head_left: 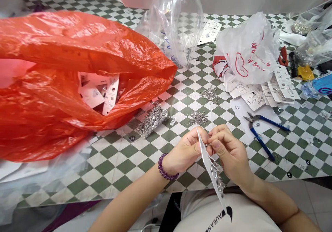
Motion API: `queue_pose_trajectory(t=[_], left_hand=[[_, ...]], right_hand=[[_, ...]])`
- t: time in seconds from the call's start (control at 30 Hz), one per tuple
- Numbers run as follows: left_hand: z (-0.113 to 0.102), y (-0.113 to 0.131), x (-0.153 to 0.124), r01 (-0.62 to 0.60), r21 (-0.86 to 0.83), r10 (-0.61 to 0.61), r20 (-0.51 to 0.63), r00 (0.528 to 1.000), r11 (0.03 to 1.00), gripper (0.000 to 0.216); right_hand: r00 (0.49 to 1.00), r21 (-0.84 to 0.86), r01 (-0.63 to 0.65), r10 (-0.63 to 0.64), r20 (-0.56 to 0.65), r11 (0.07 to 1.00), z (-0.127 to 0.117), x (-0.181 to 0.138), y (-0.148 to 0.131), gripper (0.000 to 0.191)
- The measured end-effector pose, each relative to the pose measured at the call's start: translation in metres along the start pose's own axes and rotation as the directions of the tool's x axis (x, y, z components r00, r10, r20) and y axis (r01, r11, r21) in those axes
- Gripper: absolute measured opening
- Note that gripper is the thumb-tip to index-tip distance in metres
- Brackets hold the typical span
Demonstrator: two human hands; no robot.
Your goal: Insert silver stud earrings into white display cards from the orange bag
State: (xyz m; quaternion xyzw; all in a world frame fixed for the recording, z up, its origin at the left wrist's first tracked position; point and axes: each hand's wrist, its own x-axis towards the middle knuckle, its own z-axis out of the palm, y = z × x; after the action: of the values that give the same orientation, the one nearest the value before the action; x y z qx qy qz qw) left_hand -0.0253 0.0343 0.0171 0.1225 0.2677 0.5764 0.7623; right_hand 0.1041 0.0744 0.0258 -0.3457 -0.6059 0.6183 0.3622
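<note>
My left hand [181, 152], with a purple bead bracelet [166, 169] at the wrist, grips the upper end of a white jewellery card [206, 161]. The card is turned nearly edge-on, and several silvery earrings [217, 176] hang along its right face. Close against that face, my right hand [230, 152] pinches a tiny metal earring [206, 145] between thumb and fingers; its exact shape is mostly hidden. Just beyond my hands lies a small heap of silvery metal bits [197, 118]. A second loose heap [210, 94] sits farther back.
A big red plastic bag [145, 57] holding cards fills the left. Beside it lies a clear packet of metal parts [151, 121]. Blue-handled pliers [261, 147] rest open on white paper at right. Behind them, several jewellery cards [254, 98] lie under a white plastic bag [249, 48].
</note>
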Motion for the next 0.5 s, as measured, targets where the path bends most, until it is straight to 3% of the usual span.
queue_pose_trajectory(t=[0.27, 0.5], left_hand=[[0.0024, -0.0007, 0.0040, 0.000, 0.006, 0.000, -0.011, 1.000, 1.000, 0.048], [-0.0042, -0.0051, 0.0012, -0.001, 0.019, 0.001, 0.013, 1.000, 1.000, 0.045]], right_hand=[[0.999, -0.032, 0.030, -0.030, -0.009, 0.999, -0.0011, -0.0004, -0.0002, 0.021], [0.975, -0.201, 0.218, -0.221, 0.006, 0.955, -0.0046, -0.0051, 0.0023, 0.010]])
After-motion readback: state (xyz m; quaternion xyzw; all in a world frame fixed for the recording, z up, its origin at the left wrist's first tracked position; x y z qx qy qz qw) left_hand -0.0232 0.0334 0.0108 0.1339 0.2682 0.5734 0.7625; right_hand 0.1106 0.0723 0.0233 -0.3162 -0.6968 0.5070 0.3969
